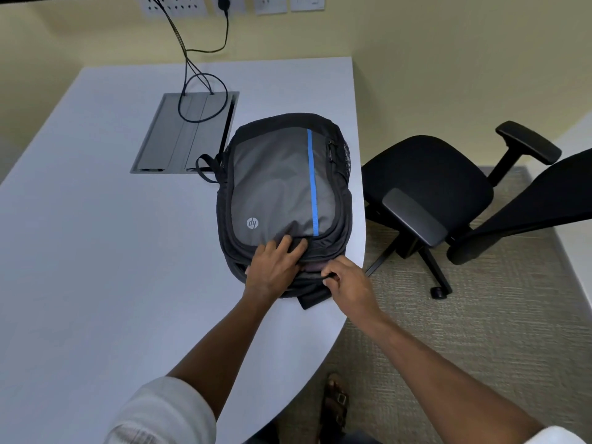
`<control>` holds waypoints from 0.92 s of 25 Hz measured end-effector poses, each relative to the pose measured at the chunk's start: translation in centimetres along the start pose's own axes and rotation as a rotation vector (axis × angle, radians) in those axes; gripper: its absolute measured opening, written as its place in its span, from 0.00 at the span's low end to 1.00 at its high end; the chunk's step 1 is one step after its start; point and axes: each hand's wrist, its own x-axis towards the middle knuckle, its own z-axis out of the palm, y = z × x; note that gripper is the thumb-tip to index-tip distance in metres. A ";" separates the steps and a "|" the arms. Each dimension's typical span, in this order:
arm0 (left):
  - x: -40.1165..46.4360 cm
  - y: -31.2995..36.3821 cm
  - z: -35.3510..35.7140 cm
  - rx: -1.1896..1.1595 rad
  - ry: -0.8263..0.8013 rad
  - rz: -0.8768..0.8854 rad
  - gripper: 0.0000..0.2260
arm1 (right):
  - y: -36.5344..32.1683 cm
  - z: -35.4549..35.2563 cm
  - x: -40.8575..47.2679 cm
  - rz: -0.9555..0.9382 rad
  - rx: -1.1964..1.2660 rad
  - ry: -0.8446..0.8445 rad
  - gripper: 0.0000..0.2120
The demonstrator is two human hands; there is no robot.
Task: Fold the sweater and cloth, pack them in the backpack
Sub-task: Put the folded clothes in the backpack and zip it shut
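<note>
Head view showed a grey table (96, 251) bearing a grey-and-black backpack (282, 181) near its right edge; the left hand (272, 267) pressed flat on its near end, the right hand (347, 280) pinched a zipper pull (330, 277).

Backpack (282, 184) contents hidden — only dark sliver at opening (sweater or cloth, unclear).

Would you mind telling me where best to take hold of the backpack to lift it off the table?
Probably by the black carry loop sticking out from the left side of the backpack, reached from the left across the bare table. It stands free of the body, so fingers can hook through it. The near end is already occupied by the left hand and the right hand.
</note>
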 end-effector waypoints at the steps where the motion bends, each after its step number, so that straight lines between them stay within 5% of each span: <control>1: -0.7 0.2 0.1 0.008 0.008 0.009 0.24 | -0.3 0.0 -0.1 0.020 0.062 0.026 0.09; 11: -6.6 2.0 -1.7 -0.082 0.112 0.106 0.26 | -1.3 -0.1 -2.2 0.130 0.038 0.116 0.08; 15: -8.1 0.3 -2.1 -0.138 0.086 -0.155 0.21 | -3.6 -1.5 -2.9 -0.013 -0.097 0.209 0.06; 18: -8.5 -2.7 -2.0 -0.132 0.069 -0.252 0.15 | -5.7 -1.4 -2.6 -0.213 -0.180 0.055 0.05; 23: -8.0 -5.7 -1.2 -0.175 0.073 -0.070 0.11 | -7.4 2.4 -2.4 -0.257 -0.257 -0.234 0.11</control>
